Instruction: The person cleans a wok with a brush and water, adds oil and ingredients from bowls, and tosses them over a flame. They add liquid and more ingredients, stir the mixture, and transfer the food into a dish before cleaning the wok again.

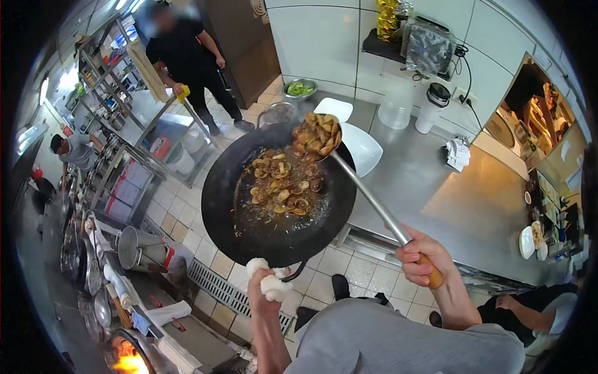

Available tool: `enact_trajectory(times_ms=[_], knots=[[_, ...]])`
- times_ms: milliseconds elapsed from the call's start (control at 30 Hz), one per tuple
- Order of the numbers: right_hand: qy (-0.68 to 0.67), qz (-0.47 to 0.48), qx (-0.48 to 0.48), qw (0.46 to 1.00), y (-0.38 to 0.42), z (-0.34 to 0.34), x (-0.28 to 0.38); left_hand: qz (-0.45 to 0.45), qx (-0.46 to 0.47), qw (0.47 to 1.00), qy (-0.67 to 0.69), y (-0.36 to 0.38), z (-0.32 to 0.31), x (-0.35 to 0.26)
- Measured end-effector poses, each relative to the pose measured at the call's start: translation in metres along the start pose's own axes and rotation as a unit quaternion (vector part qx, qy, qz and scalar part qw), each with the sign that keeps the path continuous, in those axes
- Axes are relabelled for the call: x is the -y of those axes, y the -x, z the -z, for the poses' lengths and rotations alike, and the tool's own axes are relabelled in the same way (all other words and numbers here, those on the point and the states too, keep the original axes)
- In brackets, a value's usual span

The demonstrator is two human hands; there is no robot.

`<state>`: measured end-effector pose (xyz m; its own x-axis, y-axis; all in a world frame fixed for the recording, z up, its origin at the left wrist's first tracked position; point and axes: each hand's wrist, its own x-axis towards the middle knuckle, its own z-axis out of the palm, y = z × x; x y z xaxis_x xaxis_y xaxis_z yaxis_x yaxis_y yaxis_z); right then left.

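My left hand grips the near edge of a large black wok through a bunched white cloth. Brown sauce and clam-like pieces lie in the wok. In my right hand is the wooden handle of a long metal ladle. Its bowl, heaped with brown saucy food, is over the wok's far right rim. Just beyond that rim, a white dish sits on the steel counter, with a smaller white dish behind it.
A metal bowl of green vegetables stands at the counter's far end. A lit burner flames at lower left, near a metal pot. One person in black stands beyond the wok; another is at far left.
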<state>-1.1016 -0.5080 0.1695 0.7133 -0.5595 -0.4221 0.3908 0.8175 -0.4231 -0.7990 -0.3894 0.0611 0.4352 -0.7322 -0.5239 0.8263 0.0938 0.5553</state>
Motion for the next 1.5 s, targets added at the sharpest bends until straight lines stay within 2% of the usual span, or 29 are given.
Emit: enact_trajectory(times_ms=[67,233,467,533,567,633,800,867,900,967,1000,1067,1200,1267,1367,1400,1467,1500], knots=[[-0.001,0.035,0.013,0.999,0.013,0.001,0.009,-0.007,0.021,1.0,-0.016,0.002,-0.007,0.006],[-0.018,0.085,-0.015,0.996,0.021,0.017,0.025,-0.04,-0.004,0.995,-0.088,0.027,-0.015,0.015],[0.029,0.059,-0.027,0.997,-0.012,0.072,0.037,-0.03,-0.081,0.992,-0.087,0.068,0.027,0.029],[0.107,0.064,-0.088,0.988,-0.021,0.077,0.033,-0.047,-0.092,0.991,-0.09,0.085,0.043,0.03],[0.107,0.06,-0.087,0.989,-0.027,0.084,0.03,-0.025,-0.086,0.993,-0.075,0.093,0.05,0.029],[0.21,0.062,-0.129,0.967,-0.034,0.092,0.025,-0.042,-0.104,0.992,-0.062,0.115,0.055,0.03],[0.318,0.072,-0.137,0.935,-0.038,0.085,0.027,-0.056,-0.139,0.988,-0.044,0.153,0.084,0.037],[0.449,0.079,-0.156,0.876,-0.045,0.086,0.028,-0.068,-0.149,0.986,-0.029,0.161,0.095,0.044],[0.453,0.079,-0.155,0.874,-0.052,0.093,0.025,-0.077,-0.159,0.984,-0.016,0.166,0.101,0.047],[0.578,0.157,-0.169,0.783,-0.063,0.107,0.017,-0.076,-0.164,0.984,-0.008,0.176,0.109,0.052],[0.581,0.158,-0.168,0.781,-0.061,0.105,0.015,-0.075,-0.166,0.983,-0.003,0.179,0.112,0.054],[0.657,0.191,-0.198,0.701,-0.058,0.099,0.01,-0.074,-0.175,0.982,0.001,0.185,0.124,0.059],[0.684,0.229,-0.211,0.659,-0.052,0.105,0.001,-0.064,-0.169,0.982,0.051,0.189,0.145,0.071],[0.713,0.285,-0.196,0.61,-0.054,0.118,0.004,-0.057,-0.156,0.985,0.054,0.187,0.156,0.076],[0.733,0.306,-0.193,0.576,-0.051,0.122,-0.003,-0.054,-0.186,0.977,0.087,0.186,0.17,0.082],[0.734,0.308,-0.191,0.575,-0.041,0.113,-0.009,-0.04,-0.168,0.981,0.083,0.188,0.173,0.082],[0.59,0.251,-0.142,0.754,-0.01,0.081,-0.034,-0.04,-0.162,0.982,0.088,0.187,0.186,0.079],[0.53,0.23,-0.101,0.81,0.004,0.075,-0.046,-0.033,-0.073,0.985,0.15,0.178,0.2,0.08]])
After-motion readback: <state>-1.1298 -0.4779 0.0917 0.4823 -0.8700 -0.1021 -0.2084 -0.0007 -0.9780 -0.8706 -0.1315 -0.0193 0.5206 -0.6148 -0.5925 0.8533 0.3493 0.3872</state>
